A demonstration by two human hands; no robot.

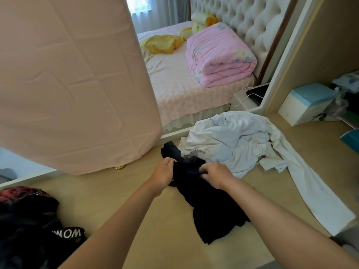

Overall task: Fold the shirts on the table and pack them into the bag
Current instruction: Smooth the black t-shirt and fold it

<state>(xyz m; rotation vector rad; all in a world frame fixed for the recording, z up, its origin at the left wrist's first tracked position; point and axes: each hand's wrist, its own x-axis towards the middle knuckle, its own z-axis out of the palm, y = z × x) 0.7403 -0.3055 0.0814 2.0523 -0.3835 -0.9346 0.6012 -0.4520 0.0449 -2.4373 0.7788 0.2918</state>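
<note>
Okay, left hand (164,171) bunches the top edge of a crumpled dark navy fabric shirt (211,210). Right hand (215,174) pinches a fold just beside it, so the hands are close together, not touching. The shirt's lower part lies on the beige tabletop (116,187) under the right forearm. A rumpled pale blue-white shirt (233,140) sits just beyond the right hand. A black fabric heap with white lettering (29,226), probably the bag, lies well left of the left forearm.

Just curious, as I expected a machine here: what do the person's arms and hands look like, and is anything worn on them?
The left forearm and right forearm are bare, with no sleeve in view. The left hand and right hand wear no gloves; no watch, bracelet or ring shows.
</note>
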